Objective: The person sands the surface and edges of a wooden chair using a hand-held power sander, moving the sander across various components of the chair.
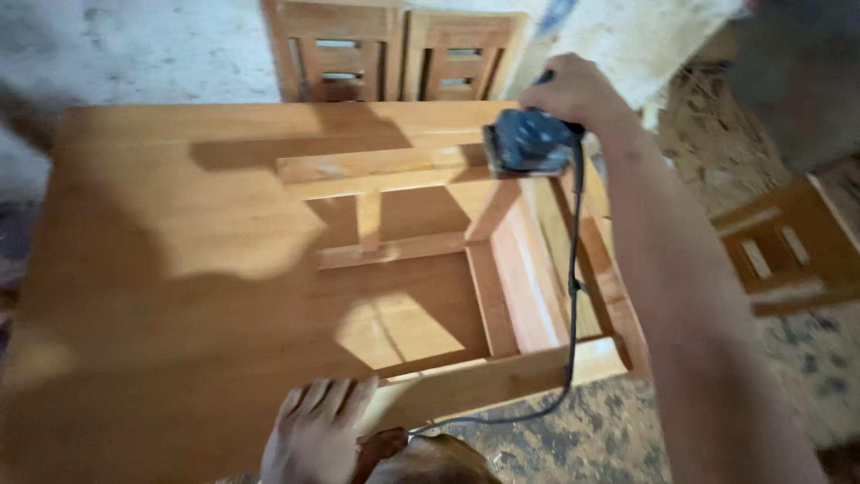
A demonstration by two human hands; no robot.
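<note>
Two hands at work on an upturned wooden chair frame lying on the broad wooden table

Right hand grips a dark blue-grey power sander on the top rail; left hand lies flat, fingers spread, on the near rail. Its black cord could snag the frame. Sander's pad is hidden

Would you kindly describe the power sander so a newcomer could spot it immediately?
Start at the big wooden table; a chair frame lies on it. At the frame's far end, the right hand presses down the sander: the only dark grey boxy thing, trailing a black cord.
</note>
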